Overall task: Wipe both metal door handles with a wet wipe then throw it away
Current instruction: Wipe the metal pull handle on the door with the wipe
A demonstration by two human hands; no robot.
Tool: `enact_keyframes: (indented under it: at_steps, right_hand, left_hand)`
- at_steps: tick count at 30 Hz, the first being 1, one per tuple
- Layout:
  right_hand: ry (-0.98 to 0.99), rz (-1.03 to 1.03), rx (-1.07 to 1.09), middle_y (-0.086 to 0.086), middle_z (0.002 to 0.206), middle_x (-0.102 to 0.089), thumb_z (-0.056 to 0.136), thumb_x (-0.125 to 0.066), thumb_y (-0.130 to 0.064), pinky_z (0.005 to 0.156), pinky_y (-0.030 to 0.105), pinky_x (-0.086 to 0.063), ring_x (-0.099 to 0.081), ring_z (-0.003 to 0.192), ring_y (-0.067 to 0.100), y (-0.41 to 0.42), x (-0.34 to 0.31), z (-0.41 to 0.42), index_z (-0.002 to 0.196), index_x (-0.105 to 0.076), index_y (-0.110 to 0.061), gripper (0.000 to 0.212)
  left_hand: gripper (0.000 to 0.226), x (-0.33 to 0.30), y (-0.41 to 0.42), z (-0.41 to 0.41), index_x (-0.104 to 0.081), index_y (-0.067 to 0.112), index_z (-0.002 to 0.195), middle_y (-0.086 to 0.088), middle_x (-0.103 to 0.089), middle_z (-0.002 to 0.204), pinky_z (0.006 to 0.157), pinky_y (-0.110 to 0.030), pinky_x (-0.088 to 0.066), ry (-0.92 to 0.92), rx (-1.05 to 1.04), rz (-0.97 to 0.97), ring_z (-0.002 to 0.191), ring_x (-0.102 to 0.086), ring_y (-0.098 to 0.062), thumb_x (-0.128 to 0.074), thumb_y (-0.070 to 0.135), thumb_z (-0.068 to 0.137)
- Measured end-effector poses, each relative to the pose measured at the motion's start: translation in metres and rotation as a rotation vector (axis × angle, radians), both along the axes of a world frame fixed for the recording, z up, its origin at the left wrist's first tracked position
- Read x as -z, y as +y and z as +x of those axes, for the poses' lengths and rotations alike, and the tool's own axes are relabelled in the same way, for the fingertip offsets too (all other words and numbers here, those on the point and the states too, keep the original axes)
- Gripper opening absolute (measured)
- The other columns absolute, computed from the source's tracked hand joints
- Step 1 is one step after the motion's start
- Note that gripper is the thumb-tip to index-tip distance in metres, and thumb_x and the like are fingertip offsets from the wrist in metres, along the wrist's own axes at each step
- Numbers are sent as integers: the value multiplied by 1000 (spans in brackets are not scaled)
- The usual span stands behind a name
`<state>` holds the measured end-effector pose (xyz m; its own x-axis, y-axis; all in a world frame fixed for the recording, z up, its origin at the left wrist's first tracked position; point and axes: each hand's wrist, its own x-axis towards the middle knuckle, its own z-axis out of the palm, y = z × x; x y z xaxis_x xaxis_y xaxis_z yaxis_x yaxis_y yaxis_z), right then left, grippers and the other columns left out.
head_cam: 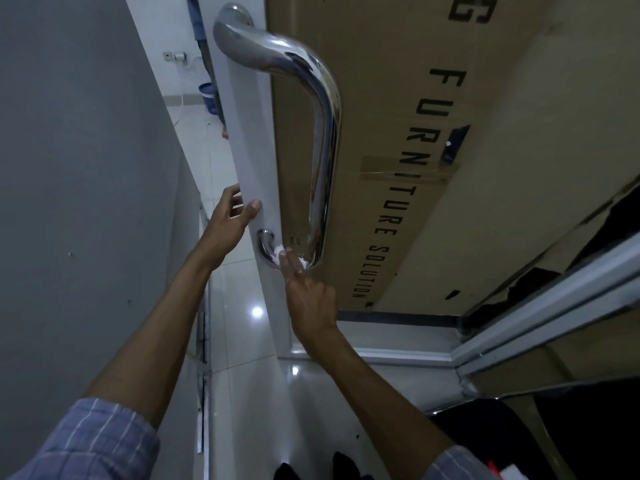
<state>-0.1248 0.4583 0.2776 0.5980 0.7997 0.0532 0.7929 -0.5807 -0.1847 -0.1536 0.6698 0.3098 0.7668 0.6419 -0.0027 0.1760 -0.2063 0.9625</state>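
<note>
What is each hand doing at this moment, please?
Left hand: grips the door edge, fingers curled round it.
Right hand: presses the wet wipe against the metal handle at its lower bend.

White wet wipe (280, 253) pressed against chrome door handle's (322, 140) lower bend.
</note>
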Motion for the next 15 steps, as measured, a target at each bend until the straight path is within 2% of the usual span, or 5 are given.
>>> enact_keyframes:
  at_steps: [3, 7, 9, 11, 15]
  right_hand:
    - [-159, -33, -62, 4, 170, -25, 84, -74, 3, 60, 32, -36, -71, 84, 25, -15, -16, 9, 163, -22, -13, 96]
    - [-283, -64, -79, -2, 155, -52, 51, -98, -15, 47, 24, -32, -67, 57, 16, -36, -20, 21, 146, -58, -14, 103]
    - [-212, -86, -101, 3, 167, -32, 67, -91, -10, 49, 27, -33, -66, 56, 18, -33, -7, 13, 156, -42, -11, 102]
    - [-107, -78, -118, 5, 173, -5, 85, -74, 0, 58, 32, -38, -68, 71, 23, -20, 3, 3, 164, -15, -11, 99]
    - [-107, -32, -113, 6, 172, -13, 80, -76, 3, 53, 29, -35, -55, 55, 19, -9, 2, -4, 163, -24, -12, 99]
  left_hand:
    - [71, 1, 1, -1, -40, 31, 151, -1, -54, 149, 114, -58, -47, 3, 5, -2, 133, -56, -25, -62, 64, 92]
    - [85, 1, 0, -1, -41, 31, 150, -1, -53, 149, 113, -58, -47, -11, -4, -17, 135, -56, -25, -64, 76, 82]
    - [86, 1, -1, -1, -41, 31, 150, -1, -53, 150, 114, -58, -46, -20, -13, -26, 135, -55, -25, -65, 77, 82]
    - [78, 1, -3, -1, -40, 29, 151, -2, -52, 150, 114, -58, -46, -26, -14, -22, 135, -54, -26, -64, 68, 88]
    - [73, 0, -6, -1, -41, 29, 151, -1, -54, 148, 115, -55, -45, -25, -20, -33, 135, -55, -24, -63, 63, 91]
